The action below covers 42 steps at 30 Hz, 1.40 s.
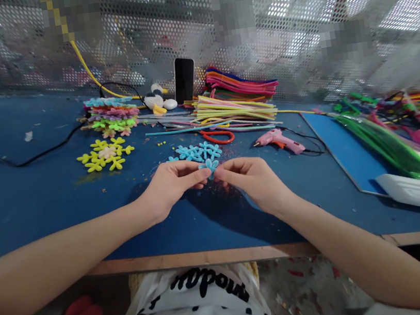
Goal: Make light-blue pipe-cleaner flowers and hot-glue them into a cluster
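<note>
Nearest the camera, the white shirt carried black lettering; folds cut it off, and only a fragment resembling "opou" could be read.

Beyond the table edge, the left hand and the right hand met above the blue surface; the thumb and fingertips of each were closed on a small blue flower of fuzzy wire, one hand on each side, the piece held just above the table and in front of a loose pile of matching blue flowers.

Judged from this hold, the step was best done as follows: pinch close to the centre, not at the petal tips; bend with small, even pressure, since the wire core would probably kink if forced; keep both wrists low for steadiness; keep the piece apart from the pile, as the fuzz would likely snag.

Further back lay the red-handled scissors and, to the right, the pink glue gun; no label on either could be read; to the left lay the yellow flowers.

Farthest stood the bundled pipe cleaners and an upright phone; its screen was dark and showed no writing.
</note>
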Each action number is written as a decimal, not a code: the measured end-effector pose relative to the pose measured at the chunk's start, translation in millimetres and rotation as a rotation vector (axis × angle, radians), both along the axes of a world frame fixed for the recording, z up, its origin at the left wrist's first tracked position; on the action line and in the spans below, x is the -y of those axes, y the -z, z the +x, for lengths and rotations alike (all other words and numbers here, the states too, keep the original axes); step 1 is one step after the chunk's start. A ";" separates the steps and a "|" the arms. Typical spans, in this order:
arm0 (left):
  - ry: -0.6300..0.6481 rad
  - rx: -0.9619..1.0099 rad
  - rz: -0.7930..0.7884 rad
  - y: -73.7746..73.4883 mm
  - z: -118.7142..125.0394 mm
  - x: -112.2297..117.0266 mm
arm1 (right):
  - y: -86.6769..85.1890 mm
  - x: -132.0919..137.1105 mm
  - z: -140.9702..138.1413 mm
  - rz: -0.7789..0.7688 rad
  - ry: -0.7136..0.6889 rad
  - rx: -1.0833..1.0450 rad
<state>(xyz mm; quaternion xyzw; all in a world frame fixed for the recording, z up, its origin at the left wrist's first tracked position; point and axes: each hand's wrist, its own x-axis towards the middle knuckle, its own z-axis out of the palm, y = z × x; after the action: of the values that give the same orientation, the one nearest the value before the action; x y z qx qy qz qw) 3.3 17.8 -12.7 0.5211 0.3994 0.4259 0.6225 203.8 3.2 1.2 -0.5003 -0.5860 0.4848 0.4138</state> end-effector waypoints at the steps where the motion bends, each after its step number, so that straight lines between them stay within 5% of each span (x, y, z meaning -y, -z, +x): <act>1: 0.020 0.038 -0.068 -0.3 0.7 0.4 | 0.0 -0.2 0.2 0.024 0.036 0.000; 6: 0.062 0.140 -0.224 -4.1 1.2 3.2 | -1.0 -1.2 0.8 0.045 0.052 -0.024; 21: 0.056 0.031 -0.171 -3.4 2.9 3.6 | 1.1 1.6 0.5 0.052 0.025 0.053; 24: 0.054 -0.050 -0.007 -3.2 1.7 4.3 | 1.7 1.0 0.0 -0.011 0.025 0.004; 30: 0.001 -0.462 0.567 -8.1 -4.0 8.6 | 0.3 -1.3 -1.2 -0.217 -0.043 -0.155; 33: -0.021 -0.513 0.671 -8.9 -5.3 9.4 | 0.6 -2.2 -1.6 -0.185 -0.041 -0.141; 42: 0.062 -0.176 0.195 -7.6 0.0 7.2 | -0.5 -0.6 3.5 0.017 -0.091 0.081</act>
<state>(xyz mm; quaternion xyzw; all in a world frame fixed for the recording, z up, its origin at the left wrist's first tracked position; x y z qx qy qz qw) 3.4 10.6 -5.1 0.6266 0.3928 0.3957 0.5445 207.4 3.8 1.8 -0.4888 -0.6286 0.4776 0.3713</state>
